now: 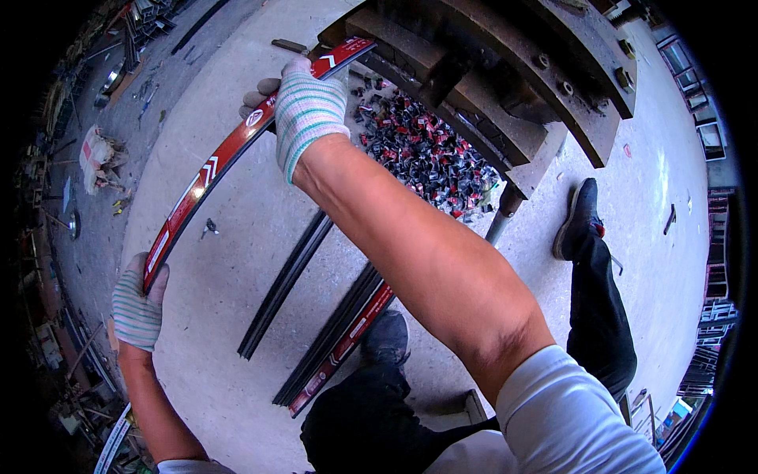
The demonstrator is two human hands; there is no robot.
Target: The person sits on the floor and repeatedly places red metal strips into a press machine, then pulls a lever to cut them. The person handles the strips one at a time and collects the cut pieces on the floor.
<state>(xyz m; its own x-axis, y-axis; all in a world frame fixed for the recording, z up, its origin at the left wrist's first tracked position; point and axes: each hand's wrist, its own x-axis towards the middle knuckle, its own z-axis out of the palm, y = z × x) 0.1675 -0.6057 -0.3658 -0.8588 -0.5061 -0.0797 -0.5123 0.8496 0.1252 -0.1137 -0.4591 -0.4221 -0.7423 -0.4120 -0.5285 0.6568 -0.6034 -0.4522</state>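
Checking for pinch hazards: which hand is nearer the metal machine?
Right. The right hand is near the machine; the left hand is farther, at the lower end of the red strip.

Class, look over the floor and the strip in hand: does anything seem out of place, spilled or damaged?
Small red and black pieces lie jumbled on the floor by the metal machine, looking spilled. The red strip appears curved, though the fisheye lens may cause that; no damage is evident.

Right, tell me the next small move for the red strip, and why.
Probably ease the red strip toward the machine: its upper end appears close to it, with the right hand holding near that end and the left hand at the other.
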